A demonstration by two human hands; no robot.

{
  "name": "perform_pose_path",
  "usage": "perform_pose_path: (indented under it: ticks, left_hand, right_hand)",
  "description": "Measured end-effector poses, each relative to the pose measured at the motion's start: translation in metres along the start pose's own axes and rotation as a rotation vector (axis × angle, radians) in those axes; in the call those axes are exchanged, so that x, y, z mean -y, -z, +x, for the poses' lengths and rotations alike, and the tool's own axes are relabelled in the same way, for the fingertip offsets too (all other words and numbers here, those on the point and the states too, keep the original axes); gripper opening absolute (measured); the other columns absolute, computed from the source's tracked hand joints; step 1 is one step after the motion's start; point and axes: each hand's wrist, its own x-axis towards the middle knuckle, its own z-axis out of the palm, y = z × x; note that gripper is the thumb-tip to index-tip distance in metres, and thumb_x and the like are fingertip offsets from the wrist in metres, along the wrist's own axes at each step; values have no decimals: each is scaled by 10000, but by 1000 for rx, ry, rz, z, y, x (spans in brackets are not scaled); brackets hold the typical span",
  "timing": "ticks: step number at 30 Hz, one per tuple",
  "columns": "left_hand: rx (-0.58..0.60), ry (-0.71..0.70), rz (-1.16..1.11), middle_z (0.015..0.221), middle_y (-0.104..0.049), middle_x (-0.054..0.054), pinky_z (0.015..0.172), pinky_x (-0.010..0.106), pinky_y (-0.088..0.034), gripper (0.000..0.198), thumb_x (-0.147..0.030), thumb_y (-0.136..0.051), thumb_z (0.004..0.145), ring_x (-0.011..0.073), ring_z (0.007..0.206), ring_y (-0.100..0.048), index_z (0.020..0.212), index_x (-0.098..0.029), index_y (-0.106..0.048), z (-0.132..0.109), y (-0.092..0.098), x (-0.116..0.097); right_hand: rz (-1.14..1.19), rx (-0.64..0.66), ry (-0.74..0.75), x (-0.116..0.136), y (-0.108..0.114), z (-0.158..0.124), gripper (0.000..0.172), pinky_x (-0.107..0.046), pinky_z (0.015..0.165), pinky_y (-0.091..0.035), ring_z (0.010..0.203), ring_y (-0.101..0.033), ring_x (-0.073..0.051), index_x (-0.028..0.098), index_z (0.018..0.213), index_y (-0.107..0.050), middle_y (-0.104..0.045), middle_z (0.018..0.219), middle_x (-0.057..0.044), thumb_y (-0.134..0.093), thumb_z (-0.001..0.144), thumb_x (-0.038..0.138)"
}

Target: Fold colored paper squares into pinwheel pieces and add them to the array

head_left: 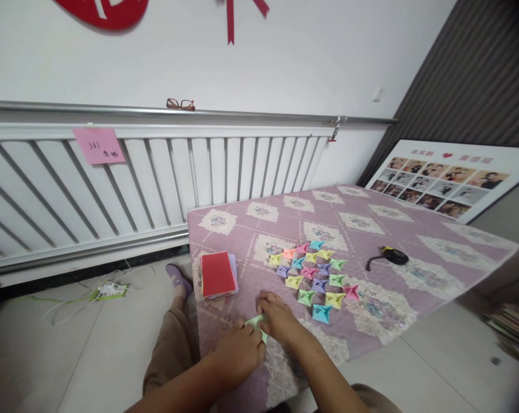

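Near the table's front edge, a light green sheet of paper [256, 323] lies under both of my hands, its folds mostly hidden by the fingers. My left hand [241, 350] has curled fingers on the paper's near left part. On its right side, my right hand [279, 317] grips the paper with bent fingers. Just beyond the left hand sits a stack of coloured paper [219, 275], red on top. To the right of my right hand, several small folded paper pieces [309, 273] stand in slanting rows, in yellow, green, blue, purple and pink.
A patterned purple cloth [281, 221] covers the table. A black coiled cord [391, 256] lies at the right. Behind are a white radiator [225, 166] and a pipe bearing glasses [181, 105]. A photo board [440, 178] leans at the far right; a power strip [109, 291] is on the floor.
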Motion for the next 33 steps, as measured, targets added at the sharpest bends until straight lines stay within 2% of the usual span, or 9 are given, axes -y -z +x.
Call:
perform_pose_path:
  ticks: [6,17,20,23,28,33]
  left_hand:
    - [-19,-84,34,859,-640,25,737,349,-362,128,-215,-480,962,189,788,-563,907,-166,-586,0,-1,6]
    - [-47,-40,-23,921,-605,27,740,336,-388,93,-228,-483,959,183,830,-549,953,-174,-559,-13,-14,10]
    - [-85,17,-80,920,-613,19,775,330,-398,92,-229,-487,961,174,842,-552,949,-186,-568,-23,-20,10]
    - [-124,102,-136,924,-633,9,789,311,-409,82,-234,-515,950,163,842,-564,929,-199,-585,-38,-27,8]
    - [-205,195,-261,995,-665,-10,889,301,-392,52,-233,-566,926,171,1011,-559,951,-223,-611,-55,-33,0]
    - [-145,337,-384,988,-677,-16,894,344,-387,80,-227,-580,897,192,995,-560,943,-257,-638,-54,-26,-4]
  right_hand:
    - [51,45,-9,-7,-2,1,236,-411,927,-385,1206,-455,-270,238,847,-603,-534,1270,-57,-686,642,151]
    - [148,-1,-47,-11,-7,-1,175,-457,952,-360,1261,-433,-287,247,838,-635,-535,1315,-61,-636,678,177]
    - [187,-27,-32,-9,-7,-6,164,-429,974,-361,1245,-461,-268,246,854,-645,-557,1293,-63,-624,703,185]
    - [225,-67,-10,-2,-10,-15,141,-375,988,-364,1183,-512,-226,246,850,-638,-619,1187,-47,-596,736,175]
    - [250,-129,-19,13,-18,-27,135,-369,936,-386,1041,-564,-219,240,883,-618,-652,1053,-45,-557,783,172]
    - [203,-145,-48,23,-25,-32,156,-389,930,-362,1046,-545,-242,246,910,-627,-633,1058,-46,-608,765,192]
